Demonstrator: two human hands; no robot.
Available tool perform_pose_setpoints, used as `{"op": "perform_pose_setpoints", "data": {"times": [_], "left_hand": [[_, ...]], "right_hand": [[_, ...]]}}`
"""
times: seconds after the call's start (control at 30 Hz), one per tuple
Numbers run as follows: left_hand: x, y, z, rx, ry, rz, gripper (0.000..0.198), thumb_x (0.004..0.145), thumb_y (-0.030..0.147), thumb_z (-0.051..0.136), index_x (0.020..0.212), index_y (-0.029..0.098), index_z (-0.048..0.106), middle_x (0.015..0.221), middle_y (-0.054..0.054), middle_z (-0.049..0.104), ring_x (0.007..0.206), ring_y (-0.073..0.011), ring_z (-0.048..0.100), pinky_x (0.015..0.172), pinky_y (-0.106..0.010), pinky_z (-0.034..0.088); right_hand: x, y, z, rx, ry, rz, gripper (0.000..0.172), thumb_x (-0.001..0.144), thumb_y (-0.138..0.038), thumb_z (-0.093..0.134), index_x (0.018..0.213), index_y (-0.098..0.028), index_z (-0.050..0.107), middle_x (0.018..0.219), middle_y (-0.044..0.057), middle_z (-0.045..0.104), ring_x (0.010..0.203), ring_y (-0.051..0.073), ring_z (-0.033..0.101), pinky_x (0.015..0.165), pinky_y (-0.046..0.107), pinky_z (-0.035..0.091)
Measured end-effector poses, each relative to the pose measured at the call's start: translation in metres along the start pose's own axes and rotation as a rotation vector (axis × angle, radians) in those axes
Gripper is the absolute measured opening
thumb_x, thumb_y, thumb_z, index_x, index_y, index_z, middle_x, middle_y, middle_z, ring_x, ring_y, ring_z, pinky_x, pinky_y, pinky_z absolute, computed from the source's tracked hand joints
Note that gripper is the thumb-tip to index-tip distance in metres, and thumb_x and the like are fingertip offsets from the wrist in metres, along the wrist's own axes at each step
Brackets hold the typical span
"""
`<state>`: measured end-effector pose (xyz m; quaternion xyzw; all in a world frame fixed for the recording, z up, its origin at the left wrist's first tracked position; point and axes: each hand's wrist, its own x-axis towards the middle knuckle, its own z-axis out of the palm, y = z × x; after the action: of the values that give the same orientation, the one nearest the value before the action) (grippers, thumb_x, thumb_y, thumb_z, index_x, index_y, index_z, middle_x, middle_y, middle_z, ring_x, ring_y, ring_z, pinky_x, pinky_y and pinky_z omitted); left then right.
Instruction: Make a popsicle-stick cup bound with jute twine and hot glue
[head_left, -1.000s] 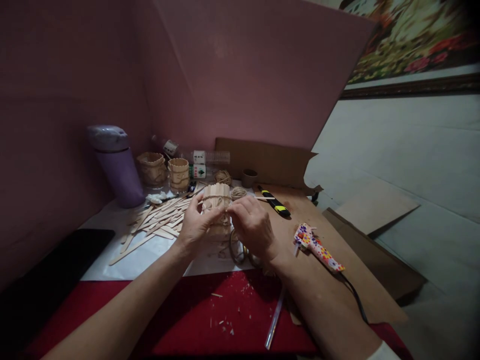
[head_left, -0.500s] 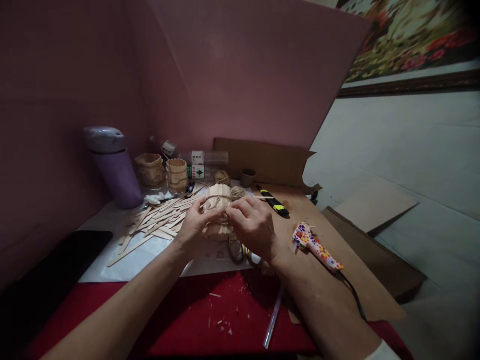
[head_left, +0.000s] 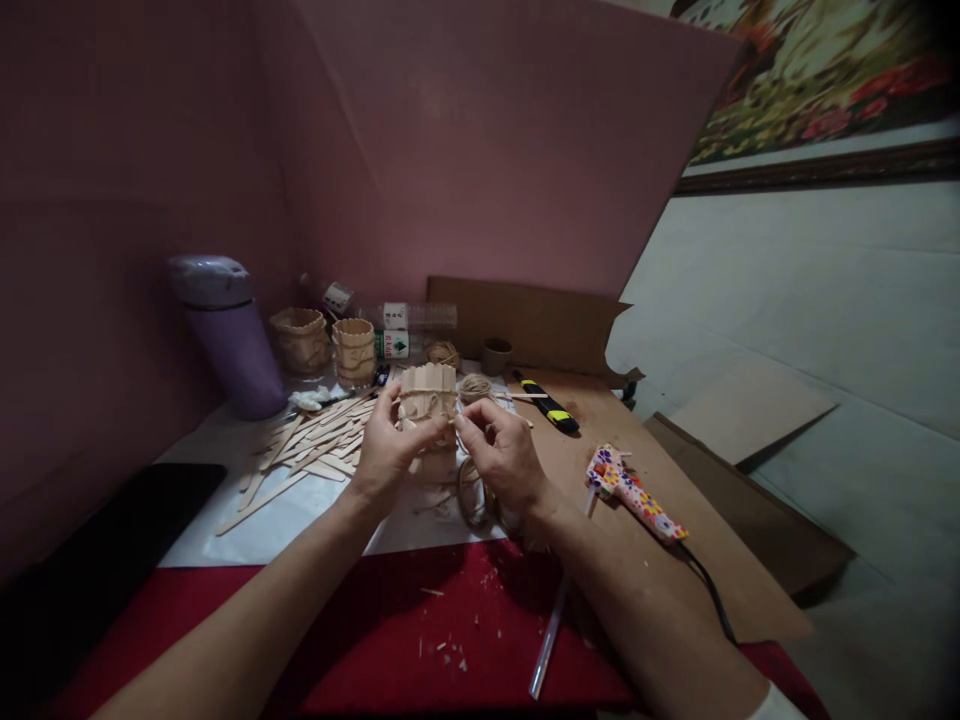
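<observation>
A small cup of upright wooden craft sticks, with twine wound around it, is held above the white paper in the middle. My left hand is closed around its left side, the thumb lying across the front. At the right side of the cup my right hand pinches with thumb and forefinger; what lies between the fingertips is too small to make out. Scissors lie just under my right hand, partly hidden by it. Behind the cup rests a ball of twine.
Loose craft sticks are heaped at left, near a purple tumbler and two finished stick cups. A yellow-black utility knife and a flowered glue gun with a cord lie on cardboard. A clear glue stick lies in front.
The cup has shifted slightly left and is tilted more upright. My right hand has moved a little down, with its fingers less bunched; more of the twine ball behind shows.
</observation>
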<state>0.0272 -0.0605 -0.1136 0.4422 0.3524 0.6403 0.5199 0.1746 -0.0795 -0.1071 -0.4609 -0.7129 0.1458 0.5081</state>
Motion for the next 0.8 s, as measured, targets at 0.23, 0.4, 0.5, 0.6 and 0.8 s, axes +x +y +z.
{"op": "perform_pose_setpoints", "data": {"times": [0.23, 0.4, 0.5, 0.6, 0.8], "left_hand": [[0.001, -0.004, -0.003, 0.077, -0.011, 0.066, 0.078, 0.052, 0.03, 0.092, 0.121, 0.018, 0.057, 0.108, -0.009, 0.07, 0.102, -0.0271, 0.067, 0.086, -0.034, 0.052], [-0.002, 0.0, -0.001, -0.062, -0.081, -0.097, 0.074, 0.058, 0.033, 0.089, 0.123, 0.017, 0.055, 0.105, -0.008, 0.07, 0.087, -0.022, 0.068, 0.077, -0.033, 0.054], [-0.003, 0.004, 0.001, -0.102, -0.131, -0.171, 0.072, 0.057, 0.032, 0.089, 0.119, 0.015, 0.056, 0.099, -0.007, 0.071, 0.079, -0.0201, 0.067, 0.071, -0.031, 0.054], [-0.003, 0.006, 0.001, -0.101, -0.103, -0.165, 0.076, 0.051, 0.028, 0.091, 0.118, 0.015, 0.056, 0.097, -0.007, 0.071, 0.078, -0.0194, 0.067, 0.071, -0.03, 0.053], [-0.001, 0.01, 0.0, -0.07, -0.01, -0.18, 0.077, 0.05, 0.027, 0.088, 0.119, 0.016, 0.056, 0.093, -0.004, 0.07, 0.072, -0.0171, 0.065, 0.067, -0.028, 0.052]], "right_hand": [[0.006, 0.003, 0.002, 0.277, -0.055, 0.164, 0.015, 0.078, -0.032, 0.06, 0.069, -0.02, 0.058, 0.063, -0.002, 0.057, 0.059, 0.013, 0.05, 0.056, 0.025, 0.041], [0.004, 0.001, -0.002, 0.126, -0.033, 0.012, 0.013, 0.085, -0.028, 0.058, 0.073, -0.021, 0.059, 0.064, -0.002, 0.057, 0.061, 0.013, 0.051, 0.059, 0.026, 0.041], [0.002, 0.001, -0.004, -0.071, 0.024, -0.186, 0.012, 0.089, -0.023, 0.056, 0.078, -0.021, 0.059, 0.071, 0.0, 0.061, 0.068, 0.015, 0.055, 0.065, 0.028, 0.042], [-0.001, 0.003, -0.003, -0.195, 0.05, -0.322, 0.012, 0.091, -0.02, 0.056, 0.08, -0.021, 0.06, 0.078, 0.003, 0.064, 0.075, 0.017, 0.058, 0.069, 0.03, 0.043], [-0.001, 0.004, -0.001, -0.127, -0.019, -0.157, 0.009, 0.091, -0.027, 0.06, 0.085, -0.021, 0.06, 0.08, 0.003, 0.067, 0.072, 0.016, 0.06, 0.065, 0.028, 0.045]]}}
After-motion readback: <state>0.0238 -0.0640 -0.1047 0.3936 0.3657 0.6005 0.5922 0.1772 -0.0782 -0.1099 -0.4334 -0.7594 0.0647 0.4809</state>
